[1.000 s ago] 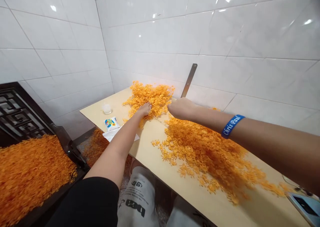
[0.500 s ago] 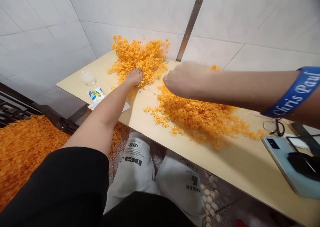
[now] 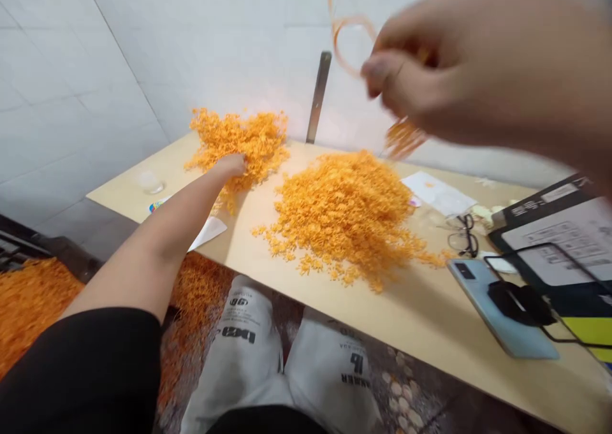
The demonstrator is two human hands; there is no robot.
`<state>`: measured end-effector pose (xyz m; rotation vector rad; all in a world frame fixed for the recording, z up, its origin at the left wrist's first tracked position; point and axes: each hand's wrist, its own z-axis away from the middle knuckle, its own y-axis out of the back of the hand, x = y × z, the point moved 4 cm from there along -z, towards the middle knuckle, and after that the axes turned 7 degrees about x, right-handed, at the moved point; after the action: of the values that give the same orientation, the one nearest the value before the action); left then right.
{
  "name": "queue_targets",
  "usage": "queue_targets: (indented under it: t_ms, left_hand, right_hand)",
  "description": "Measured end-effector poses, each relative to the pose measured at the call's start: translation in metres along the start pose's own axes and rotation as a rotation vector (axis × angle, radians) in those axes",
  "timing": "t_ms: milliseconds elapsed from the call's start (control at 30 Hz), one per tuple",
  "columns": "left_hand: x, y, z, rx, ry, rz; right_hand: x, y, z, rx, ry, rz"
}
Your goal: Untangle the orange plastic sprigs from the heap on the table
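My left hand reaches to the front of the far pile of small orange flower-like pieces; its fingers are curled in among them and their tips are hidden. My right hand is raised high at the right, close to the camera and blurred. Its fingers are closed on some orange pieces, which stick out below it, while a curled orange strand rises from the fingertips. Beneath and to the left of this hand lies the larger near pile of orange pieces, spread on the table.
At the right lie a phone with a black round attachment, glasses, white paper and a dark printed box. A clear cup stands left. A metal strip leans on the wall. More orange pieces heap below left.
My right hand has lifted from above the near pile, up and towards the camera, with orange pieces in it. My left hand stays at the far pile. The view has shifted.
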<state>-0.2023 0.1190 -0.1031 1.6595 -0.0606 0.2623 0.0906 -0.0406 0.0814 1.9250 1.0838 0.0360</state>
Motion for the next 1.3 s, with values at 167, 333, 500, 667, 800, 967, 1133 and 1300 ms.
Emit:
queue_targets:
  t_ms: [167, 333, 500, 667, 800, 967, 1133, 1300]
  left_hand:
    - [0.058, 0.071, 0.017, 0.171, 0.013, -0.015]
    - [0.151, 0.128, 0.081, 0.369, -0.395, 0.501]
    - [0.193, 0.145, 0.142, 0.510, -0.617, 1.131]
    - [0.190, 0.146, 0.147, 0.440, -0.626, 1.314]
    - [0.178, 0.158, 0.158, 0.508, -0.676, 1.366]
    - [0.167, 0.168, 0.202, 0.947, -0.673, 1.603]
    - [0.169, 0.165, 0.226, 1.167, -0.681, 1.713]
    - [0.180, 0.164, 0.198, 0.690, -0.912, 1.563]
  right_hand:
    - [0.021, -0.011, 0.012, 0.145, -0.102, -0.177]
    - [0.056, -0.035, 0.013, 0.230, -0.197, -0.711]
    - [0.048, -0.028, 0.018, 0.282, -0.127, -0.906]
    - [0.034, -0.013, 0.028, 0.273, 0.019, -0.987]
    - [0.025, -0.006, 0.031, 0.327, 0.027, -1.083]
    - [0.013, -0.003, 0.032, 0.547, 0.055, -1.197]
    - [0.002, -0.008, 0.039, 0.669, 0.058, -1.234]
    - [0.000, -0.008, 0.045, 0.788, 0.025, -1.205]
